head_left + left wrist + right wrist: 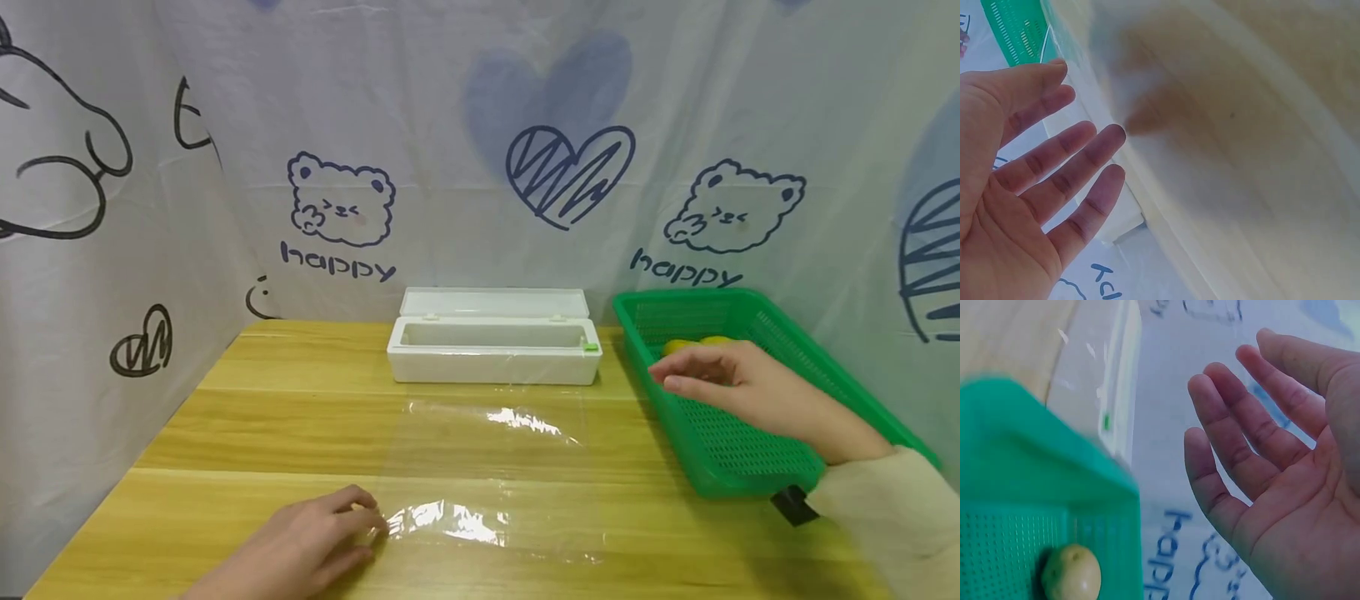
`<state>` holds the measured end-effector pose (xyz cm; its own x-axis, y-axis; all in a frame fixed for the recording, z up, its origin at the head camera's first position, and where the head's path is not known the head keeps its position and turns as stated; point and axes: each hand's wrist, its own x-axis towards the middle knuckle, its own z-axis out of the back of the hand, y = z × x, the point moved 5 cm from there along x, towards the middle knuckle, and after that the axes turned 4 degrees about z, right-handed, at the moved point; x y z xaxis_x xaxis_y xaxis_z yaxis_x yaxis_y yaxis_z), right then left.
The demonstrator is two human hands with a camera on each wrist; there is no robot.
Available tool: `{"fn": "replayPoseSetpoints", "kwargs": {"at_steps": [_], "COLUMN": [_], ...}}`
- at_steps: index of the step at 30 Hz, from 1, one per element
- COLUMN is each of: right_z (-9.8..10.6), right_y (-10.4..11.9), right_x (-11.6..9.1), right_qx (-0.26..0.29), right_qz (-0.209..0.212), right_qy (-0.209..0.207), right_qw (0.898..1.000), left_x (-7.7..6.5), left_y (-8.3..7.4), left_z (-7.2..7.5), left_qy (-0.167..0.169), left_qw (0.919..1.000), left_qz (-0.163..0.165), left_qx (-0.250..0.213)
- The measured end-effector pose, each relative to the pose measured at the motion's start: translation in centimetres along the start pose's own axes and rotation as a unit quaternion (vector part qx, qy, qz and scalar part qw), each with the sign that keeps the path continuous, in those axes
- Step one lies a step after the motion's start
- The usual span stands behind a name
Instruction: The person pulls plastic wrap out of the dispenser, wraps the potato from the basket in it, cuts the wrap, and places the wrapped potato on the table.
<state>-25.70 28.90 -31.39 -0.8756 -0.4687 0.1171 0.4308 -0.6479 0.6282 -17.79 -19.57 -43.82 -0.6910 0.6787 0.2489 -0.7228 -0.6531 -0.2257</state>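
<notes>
A sheet of clear cling film (pixel 465 492) lies over the wooden table, stretching toward me from the front of a white cling film dispenser (pixel 495 367) with its lid raised. My left hand (pixel 307 542) is at the film's near left edge, fingers loosely bent and fingertips right at the film. The left wrist view shows the fingers (pixel 1069 169) spread, with nothing in the palm. Over the left side of a green plastic basket (pixel 720 483) hovers my right hand (pixel 735 387), relaxed and holding nothing. Beneath it in the basket is a pale yellow, potato-like rounded thing (pixel 1072 575).
The basket stands at the table's right, just beside the dispenser. A small green cutter slider (pixel 591 347) sits at the dispenser's right end. White curtains (pixel 450 225) with printed bears and hearts hang behind the table and at both sides. A black strap (pixel 795 506) shows by the right sleeve.
</notes>
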Motion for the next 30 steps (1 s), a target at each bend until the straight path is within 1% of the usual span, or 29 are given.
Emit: {"fn": "replayPoseSetpoints", "kwargs": {"at_steps": [1,3,7,10,13,15,18,21,24,27,30], "right_z": [0.7,2.1,3.8,4.4,4.5,4.4,4.4,4.5,4.6,4.5,4.4], "right_y": [-0.6,-1.9,-4.3,-6.0,-7.7,-8.7,-10.0,-11.2,-12.2,-13.1,-13.8], "right_x": [0.3,0.9,2.2,3.0,3.7,4.0,4.5,4.9,5.1,5.2,5.3], "right_qx": [0.008,0.014,0.037,0.066,0.085,0.089,0.089,0.090,0.085,0.084,0.090], "right_qz": [-0.021,-0.044,-0.075,-0.090,-0.109,-0.120,-0.134,-0.144,-0.151,-0.161,-0.167], "right_qy": [-0.004,-0.010,-0.021,-0.021,-0.015,-0.011,-0.006,-0.005,-0.005,-0.005,0.001], "right_qw": [1.000,0.999,0.996,0.994,0.990,0.989,0.987,0.986,0.985,0.983,0.982], "left_x": [0.1,0.2,0.4,0.5,0.6,0.7,0.9,1.2,1.6,1.9,2.1], "left_y": [-0.1,-0.1,0.0,0.1,0.0,0.0,0.0,0.2,0.4,0.6,0.8], "left_z": [0.1,0.3,0.6,0.9,1.1,1.2,1.3,1.4,1.4,1.3,1.2], "left_qy": [-0.005,-0.011,-0.013,-0.011,-0.019,-0.022,-0.018,-0.018,-0.015,-0.003,0.006], "left_qw": [1.0000,0.9999,0.9997,0.9996,0.9996,0.9996,0.9984,0.9938,0.9853,0.9744,0.9669], "left_qz": [-0.001,0.002,0.019,0.027,0.022,0.017,0.016,0.021,0.031,0.046,0.063], "left_qx": [0.002,0.006,0.009,0.006,0.003,-0.010,-0.050,-0.107,-0.167,-0.220,-0.247]}}
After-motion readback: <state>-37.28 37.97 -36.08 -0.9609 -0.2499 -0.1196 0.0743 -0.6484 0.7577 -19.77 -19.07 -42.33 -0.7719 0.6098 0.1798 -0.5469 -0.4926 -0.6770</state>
